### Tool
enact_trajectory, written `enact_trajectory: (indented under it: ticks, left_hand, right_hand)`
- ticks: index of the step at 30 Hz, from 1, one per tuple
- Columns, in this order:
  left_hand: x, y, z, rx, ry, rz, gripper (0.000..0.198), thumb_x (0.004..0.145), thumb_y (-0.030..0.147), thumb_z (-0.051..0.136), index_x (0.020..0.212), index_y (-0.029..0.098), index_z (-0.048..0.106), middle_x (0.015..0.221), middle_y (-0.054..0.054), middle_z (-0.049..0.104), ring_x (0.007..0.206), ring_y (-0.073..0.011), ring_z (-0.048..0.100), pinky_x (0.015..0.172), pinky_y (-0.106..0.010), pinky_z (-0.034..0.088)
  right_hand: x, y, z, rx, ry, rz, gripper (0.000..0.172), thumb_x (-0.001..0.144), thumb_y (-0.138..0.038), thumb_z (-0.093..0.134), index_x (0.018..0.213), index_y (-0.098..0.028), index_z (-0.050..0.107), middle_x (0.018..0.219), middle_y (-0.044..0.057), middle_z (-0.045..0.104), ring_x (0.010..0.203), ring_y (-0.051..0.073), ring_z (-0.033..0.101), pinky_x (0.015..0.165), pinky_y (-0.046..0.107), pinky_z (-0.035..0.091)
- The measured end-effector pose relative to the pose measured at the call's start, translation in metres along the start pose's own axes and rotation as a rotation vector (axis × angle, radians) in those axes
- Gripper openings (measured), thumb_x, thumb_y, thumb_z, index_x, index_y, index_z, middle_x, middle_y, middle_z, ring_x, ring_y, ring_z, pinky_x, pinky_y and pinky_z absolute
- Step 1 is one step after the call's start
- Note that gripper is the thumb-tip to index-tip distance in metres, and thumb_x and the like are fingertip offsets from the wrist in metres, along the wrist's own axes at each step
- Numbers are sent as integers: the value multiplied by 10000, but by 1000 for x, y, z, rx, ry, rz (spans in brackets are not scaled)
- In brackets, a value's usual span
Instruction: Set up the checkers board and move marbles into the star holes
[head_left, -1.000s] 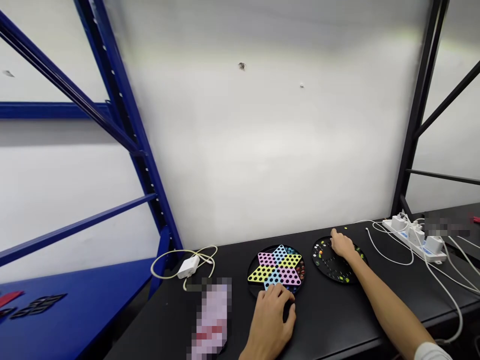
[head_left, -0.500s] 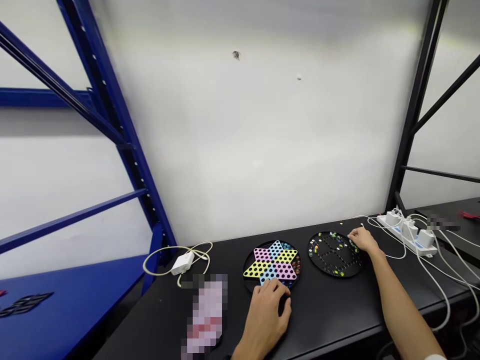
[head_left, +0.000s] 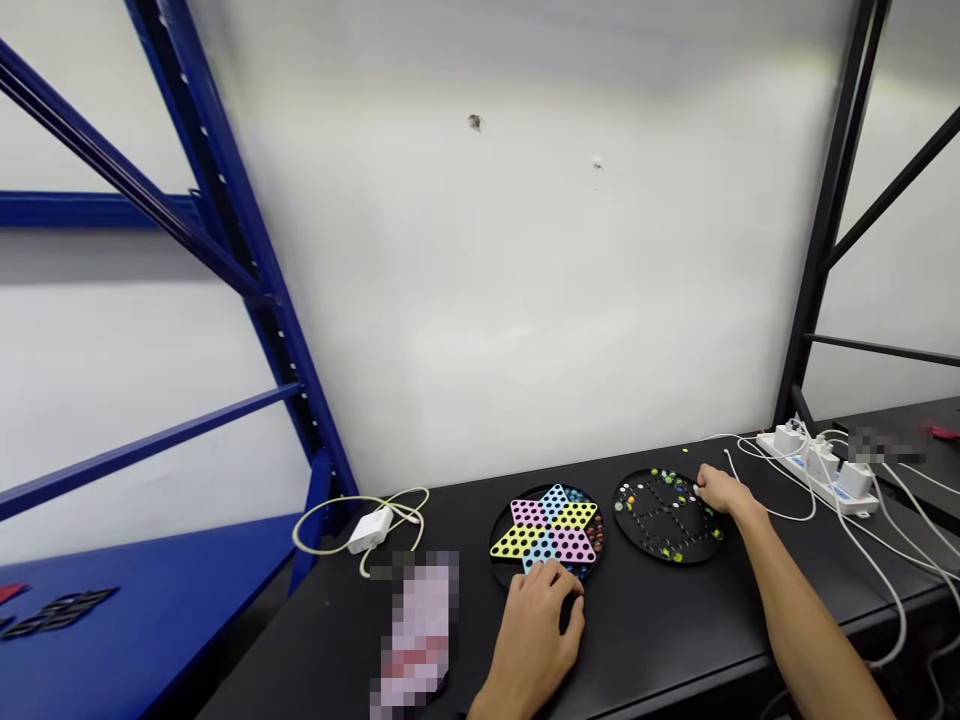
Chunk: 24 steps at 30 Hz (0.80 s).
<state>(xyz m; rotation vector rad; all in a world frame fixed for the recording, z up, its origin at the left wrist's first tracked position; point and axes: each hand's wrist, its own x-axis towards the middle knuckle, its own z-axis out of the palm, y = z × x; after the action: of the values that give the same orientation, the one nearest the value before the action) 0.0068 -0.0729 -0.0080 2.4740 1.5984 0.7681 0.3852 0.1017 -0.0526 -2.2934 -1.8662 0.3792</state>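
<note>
My left hand (head_left: 536,635) curls on the near rim of the star-patterned Chinese checkers board (head_left: 551,530), and my right hand (head_left: 724,492) curls at the edge of a black marble disc (head_left: 660,515); I cannot tell whether either holds anything. A white power strip (head_left: 817,475) and white cables (head_left: 874,560) lie to the right on the black worktop (head_left: 645,640), before a white wall (head_left: 487,300) and blue shelving (head_left: 225,250).

Camera worn on person's head, looking forward and down over black surface (head_left: 660,620) toward white wall (head_left: 510,280); left hand (head_left: 536,640) and right hand (head_left: 724,492) close below, low in frame.
</note>
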Motion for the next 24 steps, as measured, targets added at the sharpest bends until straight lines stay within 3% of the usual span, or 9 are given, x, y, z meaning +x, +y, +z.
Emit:
enact_trajectory:
  ticks: [5,10,12,14,17,19,22,24]
  left_hand:
    - [-1,0,0,3,-9,-7,143,887,202,507,877,242,644,932,-20,647,891,-202,585,807,-351,396]
    - [-2,0,0,2,-30,-8,157,899,199,483,886,235,636,942,-29,643,897,-204,578,816,-360,393]
    - [-2,-1,0,2,-30,-10,159,901,199,480,886,235,634,944,-29,642,899,-205,579,816,-360,394]
    - [-2,-1,0,-2,-24,-7,151,896,201,489,879,238,634,942,-26,642,900,-205,582,816,-357,397]
    - [-1,-1,1,-9,-13,-3,144,890,201,499,873,240,637,937,-22,641,897,-202,587,813,-352,401]
    - [0,0,1,-13,-8,-6,149,890,198,497,870,238,639,931,-21,640,893,-199,586,809,-349,401]
    - [0,0,0,-24,-4,-3,161,895,196,486,868,235,639,930,-25,641,888,-197,582,809,-350,399]
    - [0,0,0,-31,-8,1,172,900,195,473,866,232,637,933,-30,643,889,-198,582,808,-351,399]
  right_hand:
    - [-8,-17,-2,-34,-33,-48,122,874,-287,559,983,-235,575,973,67,684,843,227,665,697,300,427]
    - [-7,-23,2,60,-14,-106,91,864,-288,579,817,-211,563,836,32,656,781,190,627,681,275,407]
    - [-9,-24,-1,302,-2,-143,183,863,-341,583,760,-200,528,694,-1,586,639,144,559,604,245,388]
    - [-13,-25,-7,691,-10,-184,275,862,-455,572,770,-208,494,573,-60,448,482,96,411,492,215,324]
    - [-22,-30,-21,1256,-64,-256,366,849,-592,529,887,-229,495,565,-104,324,405,65,219,403,192,218]
    - [-22,-34,-25,1441,-93,-279,391,853,-618,495,914,-232,503,588,-96,330,406,64,199,388,192,202]
    - [-12,-39,-17,1372,-19,-159,407,853,-631,477,798,-228,466,558,-93,306,404,70,201,388,204,179]
    - [-1,-40,-7,1064,96,-79,382,882,-579,460,730,-228,446,531,-76,333,412,87,274,411,218,217]
